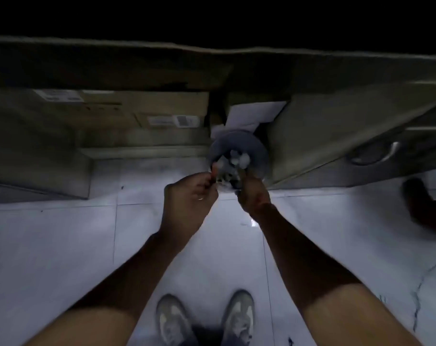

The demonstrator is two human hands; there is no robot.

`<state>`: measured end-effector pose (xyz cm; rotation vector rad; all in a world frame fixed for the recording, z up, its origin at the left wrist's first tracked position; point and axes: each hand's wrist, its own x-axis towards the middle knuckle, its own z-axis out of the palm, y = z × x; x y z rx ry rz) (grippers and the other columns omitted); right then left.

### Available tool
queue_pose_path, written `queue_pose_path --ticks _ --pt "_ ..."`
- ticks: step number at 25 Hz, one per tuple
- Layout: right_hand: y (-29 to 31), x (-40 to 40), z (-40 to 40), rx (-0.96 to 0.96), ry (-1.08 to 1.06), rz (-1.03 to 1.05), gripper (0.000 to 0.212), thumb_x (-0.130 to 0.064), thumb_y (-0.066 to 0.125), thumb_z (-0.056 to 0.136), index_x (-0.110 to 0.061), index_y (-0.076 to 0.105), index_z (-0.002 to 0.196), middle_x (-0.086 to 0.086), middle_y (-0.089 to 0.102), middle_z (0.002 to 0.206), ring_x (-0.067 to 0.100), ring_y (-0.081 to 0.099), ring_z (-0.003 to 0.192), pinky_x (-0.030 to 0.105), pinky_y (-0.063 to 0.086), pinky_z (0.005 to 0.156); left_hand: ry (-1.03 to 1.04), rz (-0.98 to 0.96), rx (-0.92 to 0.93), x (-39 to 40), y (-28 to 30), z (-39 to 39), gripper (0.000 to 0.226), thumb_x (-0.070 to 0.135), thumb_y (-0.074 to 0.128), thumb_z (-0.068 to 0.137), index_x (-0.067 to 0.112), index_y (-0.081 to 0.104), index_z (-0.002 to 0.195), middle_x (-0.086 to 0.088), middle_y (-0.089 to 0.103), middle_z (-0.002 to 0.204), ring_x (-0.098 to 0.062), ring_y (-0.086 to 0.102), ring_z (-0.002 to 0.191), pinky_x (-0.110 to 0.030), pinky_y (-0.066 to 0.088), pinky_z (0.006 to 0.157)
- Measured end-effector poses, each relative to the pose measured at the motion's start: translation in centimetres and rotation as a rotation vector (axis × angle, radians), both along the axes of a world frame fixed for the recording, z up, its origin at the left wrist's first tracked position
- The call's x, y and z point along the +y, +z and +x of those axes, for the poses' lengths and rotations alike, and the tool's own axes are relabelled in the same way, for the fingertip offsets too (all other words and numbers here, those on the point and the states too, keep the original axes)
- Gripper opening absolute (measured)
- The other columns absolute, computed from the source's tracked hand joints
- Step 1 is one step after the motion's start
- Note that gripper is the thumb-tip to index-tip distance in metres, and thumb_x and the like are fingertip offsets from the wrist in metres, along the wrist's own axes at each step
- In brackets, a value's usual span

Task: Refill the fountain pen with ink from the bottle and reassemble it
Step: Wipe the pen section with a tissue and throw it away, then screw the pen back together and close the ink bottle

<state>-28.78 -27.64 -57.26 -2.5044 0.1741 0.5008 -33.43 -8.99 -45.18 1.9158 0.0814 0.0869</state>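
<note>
Above a round bin point(237, 156), both hands' fingers point(207, 179) pinch something small, too blurred to identify.

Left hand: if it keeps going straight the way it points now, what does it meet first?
Probably the round grey bin holding crumpled white scraps, just beyond the left hand; depth is unclear in this blurred view.

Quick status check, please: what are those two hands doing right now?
Left hand and right hand raised together over a waste bin on the floor, pinching something small, too blurred to name. No ink bottle visible. Nothing blocking.
</note>
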Motion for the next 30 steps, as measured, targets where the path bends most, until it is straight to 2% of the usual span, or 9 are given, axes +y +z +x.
queue_pose_path --ticks 3,5,7,9,12,16,21,25,30 --pt "4.1 2.7 -3.8 -0.066 -0.003 -0.03 0.045 -0.016 0.059 0.091 -0.014 0.05 0.135 0.014 0.052 0.139 0.034 0.057 0.116 0.033 0.045 0.097 -0.007 0.001 0.079 0.0 1.9 -0.2 0.017 0.003 0.071 0.081 0.007 0.075 0.097 0.013 0.07 0.082 0.0 0.068 0.075 -0.012 0.053 0.074" --pt "9.3 3.4 -5.0 -0.06 -0.123 0.183 0.027 -0.018 0.061 0.091 -0.012 0.065 0.117 0.011 0.068 0.117 0.031 0.067 0.096 0.031 0.05 0.09 -0.001 0.001 0.101 0.3 4.9 -0.3 0.018 0.004 0.07 0.082 0.006 0.074 0.099 0.007 0.072 0.086 -0.001 0.067 0.076 -0.009 0.051 0.073" --pt "14.2 3.9 -5.6 -0.105 -0.216 0.371 0.019 -0.018 0.059 0.089 -0.011 0.072 0.101 0.01 0.074 0.095 0.028 0.069 0.079 0.038 0.057 0.076 -0.047 0.038 0.082 0.1 8.1 -0.6 0.018 0.005 0.07 0.083 0.005 0.073 0.101 0.004 0.072 0.091 -0.002 0.066 0.081 -0.006 0.05 0.073" --pt "20.2 4.6 -5.2 -0.122 -0.248 0.485 0.017 -0.015 0.058 0.087 -0.011 0.071 0.096 0.007 0.072 0.088 0.022 0.068 0.08 0.036 0.057 0.07 -0.082 0.074 0.082 0.2 12.3 -0.7 0.017 0.008 0.069 0.085 0.005 0.073 0.101 0.007 0.069 0.092 -0.003 0.064 0.081 -0.004 0.049 0.075" --pt "29.8 6.1 -5.5 -0.117 -0.301 0.557 0.018 -0.016 0.065 0.084 -0.017 0.072 0.1 0.0 0.074 0.093 0.021 0.07 0.089 0.041 0.059 0.081 -0.086 0.137 0.183 0.6 19.2 -1.2 0.015 0.016 0.068 0.087 0.01 0.073 0.1 0.001 0.073 0.094 -0.007 0.063 0.081 0.001 0.042 0.071" --pt "39.8 7.5 -6.7 -0.241 -0.331 0.639 0.017 -0.013 0.069 0.084 -0.008 0.073 0.1 0.007 0.075 0.096 0.02 0.071 0.091 0.045 0.059 0.084 -0.127 0.08 0.054 1.5 27.6 -2.4 0.02 0.016 0.068 0.086 0.013 0.072 0.106 -0.001 0.074 0.095 -0.008 0.068 0.082 -0.021 0.056 0.075" --pt "51.4 8.5 -6.1 -0.391 -0.279 0.685 0.014 -0.006 0.071 0.084 -0.005 0.073 0.098 0.009 0.075 0.092 0.018 0.072 0.086 0.037 0.06 0.081 -0.113 0.05 -0.113 2.6 38.5 -1.6 0.025 0.013 0.069 0.085 0.012 0.071 0.109 -0.003 0.073 0.095 -0.011 0.069 0.083 -0.024 0.056 0.076" --pt "56.6 8.7 -2.3 -0.486 -0.263 0.627 0.01 -0.014 0.072 0.084 -0.01 0.073 0.093 0.004 0.074 0.085 0.013 0.071 0.079 0.028 0.059 0.071 -0.088 0.073 -0.092 2.7 43.1 1.3 0.03 0.012 0.064 0.082 0.011 0.069 0.112 -0.003 0.073 0.096 -0.011 0.068 0.078 -0.018 0.054 0.073" --pt "57.7 7.4 4.3 -0.514 -0.326 0.577 0.012 -0.017 0.07 0.085 -0.007 0.073 0.092 0.006 0.073 0.08 0.017 0.07 0.075 0.036 0.06 0.068 0.008 0.186 0.23 1.9 44.7 8.4 0.027 0.025 0.064 0.084 0.012 0.07 0.108 -0.004 0.071 0.093 -0.016 0.066 0.076 -0.03 0.054 0.074"
